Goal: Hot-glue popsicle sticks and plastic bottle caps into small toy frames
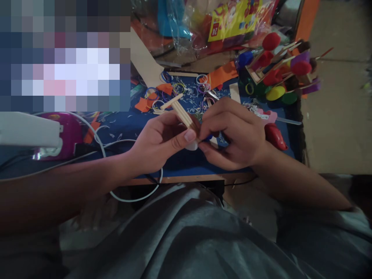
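Note:
Near the table's front edge, my left hand grips a small piece built of wooden craft sticks, tilted, with one stick set crosswise at its upper end. The thumb presses on its darker lower part. My right hand is closed in a pinch at that lower end, the fingertips almost touching the left thumb. What lies between the right fingertips is too small to make out. A pale rounded bit shows under the left thumb. A blue spot is partly hidden behind the right fingers.
Coloured rings, orange scraps and shreds litter the blue tabletop. Stick-built pieces with coloured ovals stand at right, near a red packet. Behind is a plastic bag. A white cable loops under my left forearm.

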Demonstrator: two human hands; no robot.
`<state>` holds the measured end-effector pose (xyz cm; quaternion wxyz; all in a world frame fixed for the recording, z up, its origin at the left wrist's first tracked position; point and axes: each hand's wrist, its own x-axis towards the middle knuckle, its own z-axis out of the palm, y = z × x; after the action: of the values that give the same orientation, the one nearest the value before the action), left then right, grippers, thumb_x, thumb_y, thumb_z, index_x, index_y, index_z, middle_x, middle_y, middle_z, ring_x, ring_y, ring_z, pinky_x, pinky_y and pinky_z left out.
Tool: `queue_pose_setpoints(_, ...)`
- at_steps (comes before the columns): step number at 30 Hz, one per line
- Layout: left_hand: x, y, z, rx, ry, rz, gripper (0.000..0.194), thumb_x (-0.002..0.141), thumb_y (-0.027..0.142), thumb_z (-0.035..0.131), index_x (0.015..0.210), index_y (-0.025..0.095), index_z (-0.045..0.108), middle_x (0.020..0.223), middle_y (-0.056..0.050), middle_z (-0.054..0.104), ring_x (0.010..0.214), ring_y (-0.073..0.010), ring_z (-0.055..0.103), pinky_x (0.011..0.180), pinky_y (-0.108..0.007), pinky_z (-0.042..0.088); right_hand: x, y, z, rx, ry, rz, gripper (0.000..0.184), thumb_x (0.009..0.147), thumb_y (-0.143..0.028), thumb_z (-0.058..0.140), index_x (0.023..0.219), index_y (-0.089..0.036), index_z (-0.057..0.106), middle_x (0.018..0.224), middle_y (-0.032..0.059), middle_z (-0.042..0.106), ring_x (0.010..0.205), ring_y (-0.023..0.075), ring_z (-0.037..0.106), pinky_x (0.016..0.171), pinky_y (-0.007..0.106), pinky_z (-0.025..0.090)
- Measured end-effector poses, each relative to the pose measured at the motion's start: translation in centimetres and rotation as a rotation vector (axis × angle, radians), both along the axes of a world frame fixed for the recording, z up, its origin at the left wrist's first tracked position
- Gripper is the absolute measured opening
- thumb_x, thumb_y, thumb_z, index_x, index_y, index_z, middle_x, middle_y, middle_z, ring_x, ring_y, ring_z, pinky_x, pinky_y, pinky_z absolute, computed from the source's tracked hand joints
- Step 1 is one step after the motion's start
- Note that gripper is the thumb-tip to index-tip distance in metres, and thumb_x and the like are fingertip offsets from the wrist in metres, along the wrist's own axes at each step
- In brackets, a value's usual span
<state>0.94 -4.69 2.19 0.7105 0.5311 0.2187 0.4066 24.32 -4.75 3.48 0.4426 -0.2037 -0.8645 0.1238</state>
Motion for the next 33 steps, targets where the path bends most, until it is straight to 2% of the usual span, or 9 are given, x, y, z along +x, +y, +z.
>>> queue_pose_setpoints(9, -0.17, -0.05, -0.5, -0.014, -0.006, -0.025, 0.034, 0.098, 0.053, 0.102, 0.107, 0.024, 0.085, 0.097, -0.003, 0.079, 0.084, -0.0168, 0.074, 0.081, -0.03, 0.066, 0.01, -0.39, 0.46, 0.021, -0.055, -0.024, 0.013, 0.107, -0.011, 0.066, 0.11, -0.023, 0.065, 0.103, 0.0001, 0.074, 0.094, 0.0151, 0.077, 0.079, 0.028, 0.065)
queue_pose_setpoints(17, -0.31, -0.19, -0.49, 0.005, 0.023, -0.018, 0.039, 0.1, 0.059, 0.098, 0.108, 0.024, 0.084, 0.105, -0.006, 0.082, 0.092, -0.0204, 0.076, 0.085, -0.033, 0.066, 0.07, -0.17, 0.17, 0.04, -0.065, -0.002, 0.013, 0.107, -0.011, 0.065, 0.113, -0.023, 0.065, 0.105, 0.0013, 0.072, 0.093, 0.0169, 0.076, 0.077, 0.031, 0.067)
queue_pose_setpoints(27, -0.22, -0.41, -0.17, 0.008, 0.023, -0.024, 0.035, 0.103, 0.057, 0.094, 0.108, 0.024, 0.084, 0.105, -0.007, 0.082, 0.094, -0.0222, 0.076, 0.086, -0.034, 0.066, -0.2, -0.28, 0.25, -0.01, -0.005, 0.028, 0.013, 0.107, -0.008, 0.064, 0.11, -0.021, 0.064, 0.104, 0.0005, 0.071, 0.097, 0.0155, 0.074, 0.081, 0.029, 0.067)
queue_pose_setpoints(30, -0.27, -0.36, -0.19, 0.013, 0.023, -0.026, 0.039, 0.101, 0.06, 0.096, 0.107, 0.024, 0.083, 0.104, -0.007, 0.082, 0.094, -0.0221, 0.077, 0.086, -0.034, 0.067, -0.23, -0.15, 0.19, -0.007, 0.015, 0.031, 0.011, 0.109, -0.011, 0.064, 0.109, -0.022, 0.063, 0.103, 0.0006, 0.071, 0.097, 0.0161, 0.075, 0.082, 0.03, 0.067)
queue_pose_setpoints(33, -0.36, -0.22, -0.3, 0.041, -0.007, -0.053, 0.034, 0.103, 0.056, 0.095, 0.108, 0.024, 0.083, 0.105, -0.006, 0.082, 0.095, -0.0197, 0.077, 0.088, -0.031, 0.066, -0.16, -0.05, 0.1, -0.017, 0.015, 0.046, 0.007, 0.112, -0.018, 0.063, 0.112, -0.025, 0.062, 0.104, 0.0012, 0.071, 0.099, 0.0184, 0.076, 0.085, 0.034, 0.068)
